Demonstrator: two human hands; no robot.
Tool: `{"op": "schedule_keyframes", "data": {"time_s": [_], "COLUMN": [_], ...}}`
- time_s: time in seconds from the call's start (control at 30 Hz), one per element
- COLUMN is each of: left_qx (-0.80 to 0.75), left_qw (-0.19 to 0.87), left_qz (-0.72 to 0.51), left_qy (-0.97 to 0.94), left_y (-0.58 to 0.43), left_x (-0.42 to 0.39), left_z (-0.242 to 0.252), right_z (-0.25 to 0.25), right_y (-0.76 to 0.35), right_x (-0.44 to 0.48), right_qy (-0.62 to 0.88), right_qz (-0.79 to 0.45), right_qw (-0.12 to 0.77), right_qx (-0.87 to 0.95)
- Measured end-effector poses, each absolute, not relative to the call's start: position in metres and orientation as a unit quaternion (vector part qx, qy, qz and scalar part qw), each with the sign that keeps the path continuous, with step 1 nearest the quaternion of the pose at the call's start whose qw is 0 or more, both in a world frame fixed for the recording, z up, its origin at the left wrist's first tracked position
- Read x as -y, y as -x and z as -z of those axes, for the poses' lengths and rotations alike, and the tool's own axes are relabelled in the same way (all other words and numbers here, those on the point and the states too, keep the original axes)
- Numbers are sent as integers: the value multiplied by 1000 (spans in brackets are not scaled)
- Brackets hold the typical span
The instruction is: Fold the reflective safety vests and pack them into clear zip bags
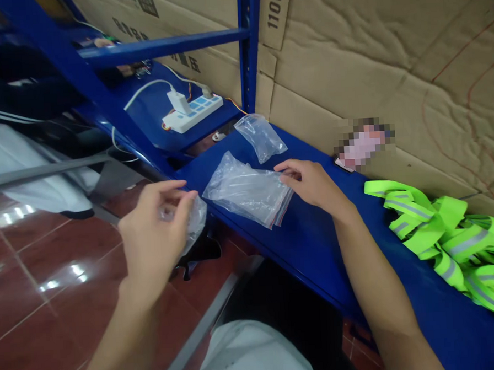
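Note:
My left hand (156, 234) is closed on a clear plastic bag (196, 223), held out past the table's front edge above the floor. The fingers partly cover this bag. A stack of clear zip bags (247, 190) with reddish seal strips lies on the blue table (316, 242). At the right end of that stack is my right hand (311, 184), its index finger and thumb slightly apart near the corner of the bags. Another clear bag (261, 137) lies behind the stack.
Bright green reflective straps (444, 235) are heaped on the right. A phone (359, 149), partly pixelated, leans on the cardboard (309, 104). Beyond the blue frame (165, 48) sits a white power strip (193, 113) with cables. Another person's dark sleeve (26, 80) shows at upper left.

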State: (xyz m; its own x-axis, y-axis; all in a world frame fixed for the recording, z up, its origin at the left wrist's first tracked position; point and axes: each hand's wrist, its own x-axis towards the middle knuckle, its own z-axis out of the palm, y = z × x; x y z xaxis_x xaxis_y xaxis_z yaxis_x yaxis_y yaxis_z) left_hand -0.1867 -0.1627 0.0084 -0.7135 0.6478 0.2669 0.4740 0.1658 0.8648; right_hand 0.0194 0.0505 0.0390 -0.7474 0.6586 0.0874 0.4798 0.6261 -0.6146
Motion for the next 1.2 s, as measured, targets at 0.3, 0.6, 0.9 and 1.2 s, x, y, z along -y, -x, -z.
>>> {"op": "schedule_keyframes", "data": {"time_s": [0.3,0.6,0.9,1.2], "left_qx": [-737,-726,-726,-698], "left_qw": [65,70,130,229], "left_qz": [-111,-75,-135,-479], "left_qy": [-664,-679,-662,-481], "left_y": [142,137,142,153], "left_x": [124,134,128,145], "left_z": [16,35,31,13], "right_z": [-47,45,12,-26], "right_y": [43,58,91,53], "right_x": [-7,-63,-100,-99], "right_qy": [146,197,378,372], "right_qz": [-115,-135,-31,-71], "right_qw": [139,-17,213,171], "right_qx": [973,971,901,909]}}
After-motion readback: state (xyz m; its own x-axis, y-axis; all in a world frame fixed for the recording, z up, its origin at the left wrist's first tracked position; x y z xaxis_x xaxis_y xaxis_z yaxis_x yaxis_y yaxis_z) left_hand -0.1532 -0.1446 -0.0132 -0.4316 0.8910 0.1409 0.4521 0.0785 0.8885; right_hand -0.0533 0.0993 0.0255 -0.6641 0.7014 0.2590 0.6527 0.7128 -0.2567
